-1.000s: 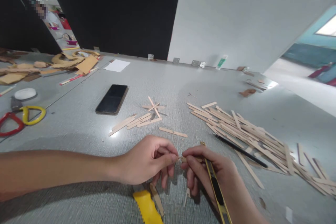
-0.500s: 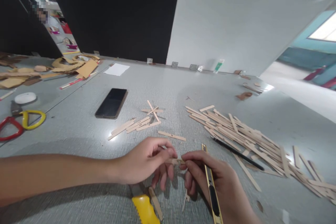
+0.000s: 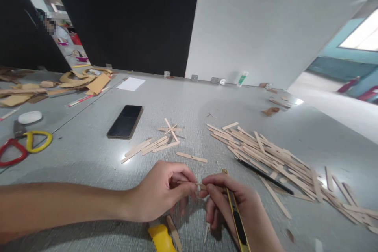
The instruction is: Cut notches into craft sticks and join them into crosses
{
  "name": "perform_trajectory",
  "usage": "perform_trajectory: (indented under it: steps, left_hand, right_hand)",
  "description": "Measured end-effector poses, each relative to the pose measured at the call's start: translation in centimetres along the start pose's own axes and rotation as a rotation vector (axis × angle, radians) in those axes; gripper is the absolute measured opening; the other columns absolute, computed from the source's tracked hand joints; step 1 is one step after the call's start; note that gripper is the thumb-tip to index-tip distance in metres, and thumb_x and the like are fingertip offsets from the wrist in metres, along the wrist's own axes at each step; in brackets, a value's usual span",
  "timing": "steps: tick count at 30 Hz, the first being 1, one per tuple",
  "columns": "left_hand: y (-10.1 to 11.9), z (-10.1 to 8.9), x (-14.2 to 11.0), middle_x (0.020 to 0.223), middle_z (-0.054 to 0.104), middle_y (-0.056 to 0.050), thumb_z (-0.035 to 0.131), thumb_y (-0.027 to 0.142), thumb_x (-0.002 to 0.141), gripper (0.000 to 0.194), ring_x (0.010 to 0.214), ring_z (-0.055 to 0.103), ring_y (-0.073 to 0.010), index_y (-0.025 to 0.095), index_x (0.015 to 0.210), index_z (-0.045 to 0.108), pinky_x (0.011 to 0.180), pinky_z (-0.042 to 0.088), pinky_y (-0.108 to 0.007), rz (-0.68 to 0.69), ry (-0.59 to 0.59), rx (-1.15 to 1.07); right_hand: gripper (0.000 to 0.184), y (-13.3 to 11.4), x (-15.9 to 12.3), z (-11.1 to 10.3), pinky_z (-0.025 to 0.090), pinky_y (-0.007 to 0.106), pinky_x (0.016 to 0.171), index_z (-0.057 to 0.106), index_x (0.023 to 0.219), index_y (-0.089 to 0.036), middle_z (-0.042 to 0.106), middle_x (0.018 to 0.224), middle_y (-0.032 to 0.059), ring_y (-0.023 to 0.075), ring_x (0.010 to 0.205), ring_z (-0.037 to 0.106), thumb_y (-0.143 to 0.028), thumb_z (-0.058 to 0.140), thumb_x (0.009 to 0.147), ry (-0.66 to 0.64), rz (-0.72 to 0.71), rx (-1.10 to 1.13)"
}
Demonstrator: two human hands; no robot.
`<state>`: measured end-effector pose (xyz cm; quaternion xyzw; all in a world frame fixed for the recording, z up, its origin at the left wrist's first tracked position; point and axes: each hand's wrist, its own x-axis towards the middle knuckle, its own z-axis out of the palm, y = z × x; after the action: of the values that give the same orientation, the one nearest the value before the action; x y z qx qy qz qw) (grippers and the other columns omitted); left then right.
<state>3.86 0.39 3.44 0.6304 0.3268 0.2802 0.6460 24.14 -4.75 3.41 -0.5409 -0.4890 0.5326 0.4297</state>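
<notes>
My left hand (image 3: 165, 193) and my right hand (image 3: 236, 208) meet low in the middle of the head view. Between their fingertips they pinch a thin wooden craft stick (image 3: 186, 182), mostly covered by fingers. A yellow utility knife (image 3: 238, 220) also rests in my right hand, tucked between thumb and fingers with its tip pointing away from me. Under my right fingers lies a small split piece of wood (image 3: 206, 233). A yellow-handled tool (image 3: 161, 238) and a single craft stick (image 3: 174, 233) lie below my left wrist.
On the right spreads a big pile of craft sticks (image 3: 265, 153) with a black pen-like tool (image 3: 262, 175). Ahead are crossed sticks (image 3: 171, 129), a smaller stick group (image 3: 153, 146) and a phone (image 3: 125, 122). Scissors (image 3: 38, 141), a white mouse (image 3: 30, 117) and cardboard scraps (image 3: 71, 82) are left.
My left fingers have closed in further around the craft stick, and both hands have drawn closer together. The view has shifted slightly, and the knife has tilted a little with my right hand.
</notes>
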Motion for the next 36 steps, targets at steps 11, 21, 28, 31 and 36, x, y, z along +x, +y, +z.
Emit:
perform_trajectory:
  steps: [11,21,28,31,36]
  left_hand:
    - [-1.2,-0.1,-1.0,0.085,0.076,-0.003,0.05,0.014,0.108,0.017,0.065,0.066,-0.0134,0.017,0.115,0.066,0.063,0.047,-0.025,0.706,0.145,0.75]
    - [-0.7,-0.5,-0.7,0.07,0.067,0.001,0.05,0.022,0.108,0.02,0.056,0.054,-0.0114,0.019,0.097,0.065,0.056,0.037,-0.024,0.477,0.059,0.732]
    - [0.3,-0.7,-0.2,0.063,0.061,0.005,0.059,0.027,0.104,0.02,0.053,0.043,-0.0074,0.018,0.088,0.065,0.051,0.033,-0.019,0.293,0.007,0.511]
    - [0.6,-0.6,-0.1,0.061,0.06,0.006,0.062,0.027,0.102,0.02,0.052,0.041,-0.007,0.017,0.085,0.065,0.052,0.032,-0.019,0.246,0.002,0.458]
    - [0.7,-0.7,0.1,0.071,0.07,0.003,0.062,0.026,0.102,0.016,0.059,0.05,-0.008,0.017,0.09,0.068,0.06,0.039,-0.02,0.223,0.015,0.431]
  right_hand:
    - [0.048,0.2,-0.3,0.5,0.047,0.018,0.038,0.073,0.095,-0.019,0.069,0.062,0.0002,0.0089,0.039,0.058,-0.066,0.076,0.087,-0.014,0.006,0.051]
    - [0.047,0.4,-0.5,0.6,0.045,0.02,0.041,0.071,0.093,-0.019,0.067,0.059,-0.0009,0.0106,0.041,0.059,-0.066,0.074,0.089,-0.031,-0.009,0.057]
    - [0.049,0.1,-0.7,0.6,0.044,0.02,0.043,0.072,0.094,-0.021,0.065,0.054,-0.0027,0.0102,0.041,0.057,-0.069,0.071,0.09,0.009,-0.052,0.006]
    - [0.046,0.3,-0.7,0.4,0.045,0.021,0.044,0.072,0.096,-0.021,0.065,0.055,-0.002,0.0111,0.042,0.058,-0.067,0.067,0.095,-0.021,-0.059,-0.048]
    - [0.036,0.1,-0.6,-0.1,0.05,0.024,0.051,0.073,0.101,-0.022,0.07,0.064,0.0005,0.0136,0.052,0.062,-0.056,0.063,0.101,-0.073,-0.083,-0.139]
